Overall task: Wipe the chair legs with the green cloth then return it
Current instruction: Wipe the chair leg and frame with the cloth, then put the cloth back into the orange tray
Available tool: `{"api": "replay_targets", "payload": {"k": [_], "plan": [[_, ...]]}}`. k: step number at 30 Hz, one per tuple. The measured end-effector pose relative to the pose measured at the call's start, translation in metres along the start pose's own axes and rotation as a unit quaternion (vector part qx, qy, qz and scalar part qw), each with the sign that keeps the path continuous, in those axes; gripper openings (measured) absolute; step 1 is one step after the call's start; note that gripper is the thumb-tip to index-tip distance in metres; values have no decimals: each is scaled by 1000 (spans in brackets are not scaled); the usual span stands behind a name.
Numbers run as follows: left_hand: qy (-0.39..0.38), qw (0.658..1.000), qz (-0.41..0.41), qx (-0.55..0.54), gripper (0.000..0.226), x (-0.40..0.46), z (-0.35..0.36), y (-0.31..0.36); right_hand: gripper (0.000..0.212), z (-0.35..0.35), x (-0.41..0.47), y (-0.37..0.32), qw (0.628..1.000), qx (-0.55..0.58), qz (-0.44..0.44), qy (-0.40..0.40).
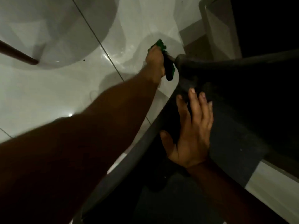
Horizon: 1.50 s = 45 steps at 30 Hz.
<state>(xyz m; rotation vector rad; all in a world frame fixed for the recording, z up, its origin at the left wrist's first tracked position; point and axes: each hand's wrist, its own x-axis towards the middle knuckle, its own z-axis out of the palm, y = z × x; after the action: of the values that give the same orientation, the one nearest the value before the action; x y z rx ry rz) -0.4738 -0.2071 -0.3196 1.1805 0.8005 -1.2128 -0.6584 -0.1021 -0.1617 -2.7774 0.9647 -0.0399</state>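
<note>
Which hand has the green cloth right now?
The left hand, stretched far forward, grips the green cloth against a chair leg. The right hand lies flat and empty on the dark chair.

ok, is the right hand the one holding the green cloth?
No, the green cloth is gripped in the left hand down at the chair leg, while the right hand rests flat, fingers spread, on the dark chair.

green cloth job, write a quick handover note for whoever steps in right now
Left hand: closed on the green cloth, pressing it around a chair leg low near the tiled floor.
Right hand: open, flat on the dark chair, steadying it.
Done: wiping is under way on this leg.
Left: other legs are out of view, so check them, then return the cloth.
</note>
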Motion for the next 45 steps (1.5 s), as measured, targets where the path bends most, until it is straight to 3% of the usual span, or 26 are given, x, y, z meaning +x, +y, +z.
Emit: {"api": "replay_targets", "payload": {"k": [2, 6, 10, 15, 20, 26, 30, 35, 37, 41, 45], "plan": [[19, 999, -24, 45, 33, 5, 5, -3, 82, -1, 1, 1, 1000, 0, 1, -10], [-3, 998, -51, 33, 34, -24, 3, -7, 82, -3, 1, 3, 1000, -1, 2, -19], [-76, 997, -23, 17, 37, -63, -10, -1, 79, -6, 0, 5, 999, -17, -2, -35], [-138, 987, 34, 73, 43, -113, -52, 29, 82, -24, 2, -8, 994, -22, 28, -99], [-160, 978, 78, 113, 28, -152, -96, 109, 77, -38, 14, -51, 990, -16, 78, -113], [-222, 957, 113, 147, 31, -236, -149, 225, 66, -49, 97, -168, 988, 79, 123, -38], [-251, 927, 167, 224, 40, -290, -191, 321, 63, -65, 173, -241, 988, 89, 119, -30], [-218, 845, 307, 380, 48, -317, -207, 443, 59, -82, 271, -312, 991, 67, 107, -38], [-192, 793, 372, 443, 49, -312, -201, 480, 59, -82, 303, -331, 992, 62, 101, -30], [-103, 637, 464, 607, 55, -271, -184, 521, 61, -65, 343, -342, 995, 17, 91, -39], [-67, 498, 414, 759, 67, -223, -180, 518, 64, -35, 351, -330, 991, -16, 123, -56]]}}
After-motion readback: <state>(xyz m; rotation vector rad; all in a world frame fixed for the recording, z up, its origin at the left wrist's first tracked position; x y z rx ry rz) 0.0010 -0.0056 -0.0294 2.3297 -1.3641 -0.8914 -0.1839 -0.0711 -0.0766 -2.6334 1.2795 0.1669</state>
